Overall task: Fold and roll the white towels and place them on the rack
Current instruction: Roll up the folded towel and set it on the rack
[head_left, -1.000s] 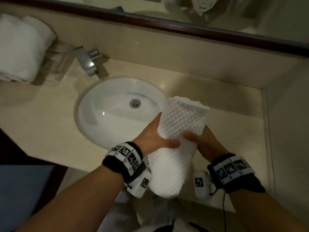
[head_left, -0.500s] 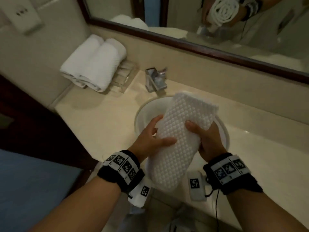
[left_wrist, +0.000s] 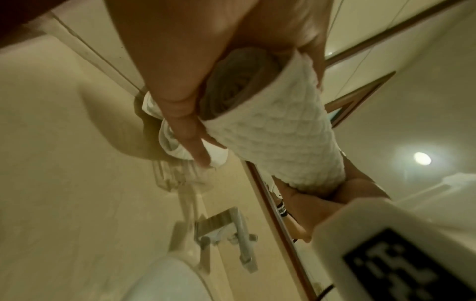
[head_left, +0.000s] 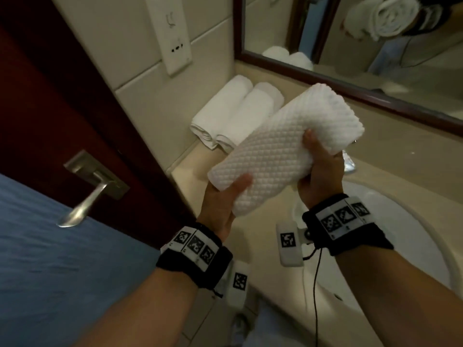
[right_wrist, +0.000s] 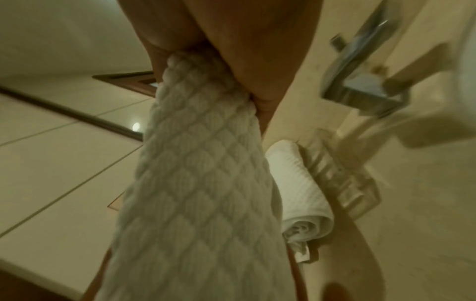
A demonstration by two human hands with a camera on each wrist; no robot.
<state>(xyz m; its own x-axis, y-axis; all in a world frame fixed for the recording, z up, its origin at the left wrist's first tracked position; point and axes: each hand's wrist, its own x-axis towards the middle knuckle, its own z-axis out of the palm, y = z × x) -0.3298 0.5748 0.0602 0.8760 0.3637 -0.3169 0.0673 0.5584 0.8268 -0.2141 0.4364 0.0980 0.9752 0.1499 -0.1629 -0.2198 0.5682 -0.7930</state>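
Observation:
A rolled white waffle-textured towel (head_left: 280,149) is held in the air above the counter, its far end pointing toward the mirror. My left hand (head_left: 225,196) cups its near end (left_wrist: 278,130), thumb laid along the roll. My right hand (head_left: 318,169) grips the middle from the right, thumb on top; the wrist view shows the roll (right_wrist: 201,183) running out of that grip. Two rolled white towels (head_left: 235,113) lie side by side on a clear rack (right_wrist: 342,183) against the left wall, just beyond and left of the held roll.
The white sink basin (head_left: 390,251) lies below my right wrist, its chrome faucet (left_wrist: 231,230) behind it. A dark-framed mirror (head_left: 350,88) runs along the back wall. A dark door (head_left: 62,101) with a metal lever handle (head_left: 87,194) stands at left, and a socket plate (head_left: 172,33) above the rack.
Both hands have lifted the rolled towel up and carried it left from over the sink toward the rack. The view has swung left, bringing in the door and the handle.

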